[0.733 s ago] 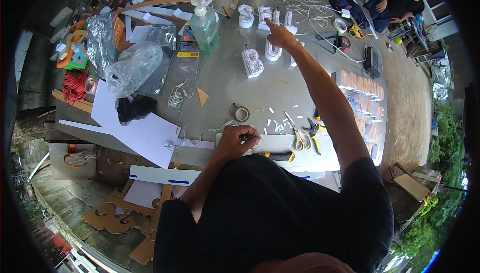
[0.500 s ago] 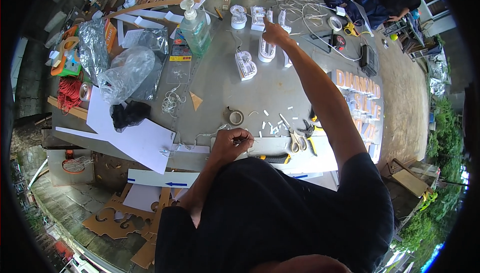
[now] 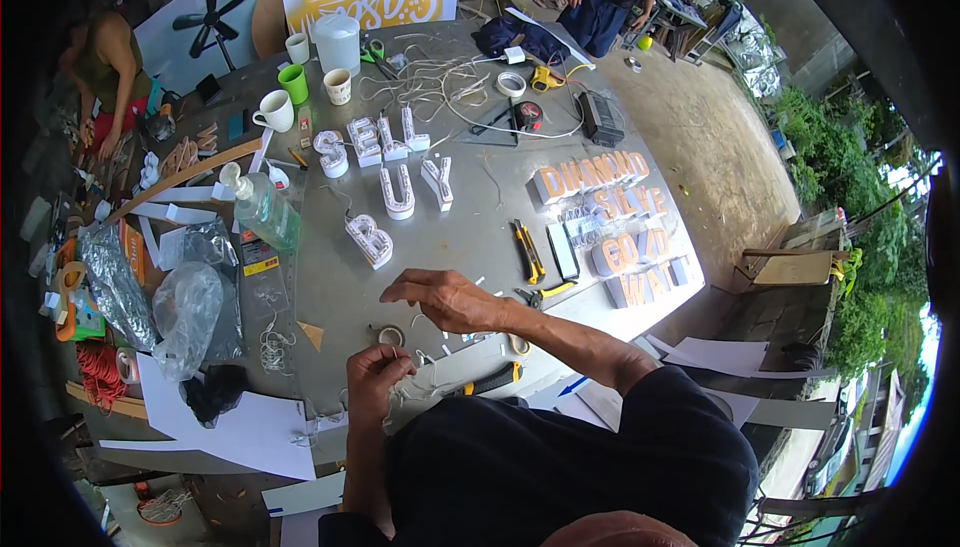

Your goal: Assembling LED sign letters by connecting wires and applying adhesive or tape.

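At lower centre, something too small to tell is pinched in the left hand (image 3: 376, 365), while the right hand (image 3: 445, 299) is held open-fingered above the small tape roll (image 3: 390, 336), seemingly for reaching it.

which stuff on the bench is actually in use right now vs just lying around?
In use: left hand pinching something too small to tell; right hand above the tape roll.
Lying about: soap bottle, white mug, green cup, white letters, yellow knife.

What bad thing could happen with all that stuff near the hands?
The right hand hovers just over the table beside a small tape roll and white scraps, so a careless sweep might scatter them. The yellow utility knife lies loose nearby and could nick a reaching finger. The left hand pinches something too small to identify, which might slip.
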{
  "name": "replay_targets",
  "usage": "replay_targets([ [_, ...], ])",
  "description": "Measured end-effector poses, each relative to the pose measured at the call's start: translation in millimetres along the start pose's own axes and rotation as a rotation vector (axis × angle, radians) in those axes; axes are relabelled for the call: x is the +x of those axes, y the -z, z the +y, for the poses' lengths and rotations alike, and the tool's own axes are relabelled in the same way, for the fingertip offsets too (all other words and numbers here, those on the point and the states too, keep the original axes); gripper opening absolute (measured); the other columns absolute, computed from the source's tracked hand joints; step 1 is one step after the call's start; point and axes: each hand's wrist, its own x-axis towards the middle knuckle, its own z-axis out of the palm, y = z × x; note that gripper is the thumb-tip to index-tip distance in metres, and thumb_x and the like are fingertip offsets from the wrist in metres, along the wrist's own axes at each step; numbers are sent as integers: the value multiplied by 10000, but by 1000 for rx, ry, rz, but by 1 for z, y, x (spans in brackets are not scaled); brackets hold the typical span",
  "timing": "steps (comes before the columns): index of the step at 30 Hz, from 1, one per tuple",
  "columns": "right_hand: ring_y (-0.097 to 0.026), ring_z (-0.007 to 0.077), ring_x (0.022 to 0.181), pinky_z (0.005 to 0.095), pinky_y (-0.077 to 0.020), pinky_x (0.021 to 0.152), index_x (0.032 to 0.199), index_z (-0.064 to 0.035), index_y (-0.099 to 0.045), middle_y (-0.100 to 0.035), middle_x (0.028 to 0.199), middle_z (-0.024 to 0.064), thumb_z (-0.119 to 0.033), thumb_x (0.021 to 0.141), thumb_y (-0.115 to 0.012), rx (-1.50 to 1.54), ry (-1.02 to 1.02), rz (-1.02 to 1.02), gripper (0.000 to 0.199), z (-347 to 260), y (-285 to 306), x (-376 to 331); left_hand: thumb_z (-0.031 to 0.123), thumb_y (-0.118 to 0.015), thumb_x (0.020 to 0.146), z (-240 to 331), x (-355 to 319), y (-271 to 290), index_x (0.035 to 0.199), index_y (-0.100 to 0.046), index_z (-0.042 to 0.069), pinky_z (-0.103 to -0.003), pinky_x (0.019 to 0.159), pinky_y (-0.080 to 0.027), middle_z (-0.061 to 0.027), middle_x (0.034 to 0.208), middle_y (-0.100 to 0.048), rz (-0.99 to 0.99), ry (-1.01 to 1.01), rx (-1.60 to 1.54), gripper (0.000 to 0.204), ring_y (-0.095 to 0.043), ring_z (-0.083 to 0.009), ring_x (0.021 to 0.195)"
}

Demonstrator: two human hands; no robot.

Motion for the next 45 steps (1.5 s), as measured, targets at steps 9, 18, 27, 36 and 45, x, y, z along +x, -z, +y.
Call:
replay_targets([
  [9, -690, 257, 909, 341, -558, 782, 1190, -24, -624, -667, 1099, 134, 125, 894, -552, 80, -306, 259, 339, -45, -10, -60, 92, -683, 840, 3, -8, -9, 858, -681, -15, -223, 579, -385, -74, 729, -663, -26, 136, -163, 109, -520, -78, 587],
  [18, -682, 259, 919, 368, -583, 730, 1159, -97, -681, -671, 1068, 92, 55, 768, -762, -228, 8, 265, 427, -52, -14, -68, 121, -723, 881, 9, 0, -11, 910, -697, -1, -218, 533, -379, -85, 764, -659, -199, 243, -331, 128, -513, -68, 578],
  [27, -662, 236, 873, 357, -550, 697, 1061, -86, -685, -660, 1024, 54, 7, 674, -832, -497, 254, 200, 425, -61, -26, -80, 60, -751, 833, -4, -16, -16, 913, -716, -30, -224, 496, -367, -117, 772, -688, -174, 345, -436, 125, -528, -86, 566],
  [36, -649, 227, 827, 360, -564, 694, 978, -55, -655, -632, 929, 53, 14, 655, -794, -458, 218, 139, 358, -54, -23, -84, 82, -749, 820, 1, -16, -27, 896, -727, -27, -218, 507, -343, -97, 730, -690, -121, 265, -161, 134, -490, -61, 543],
  [45, -625, 233, 735, 361, -540, 601, 886, -32, -606, -603, 844, 84, 56, 716, -722, -327, 54, 164, 224, -54, -35, -87, 81, -726, 832, 0, -19, -34, 898, -730, -23, -226, 603, -455, -70, 763, -701, -94, 102, 43, 124, -637, -96, 684],
])
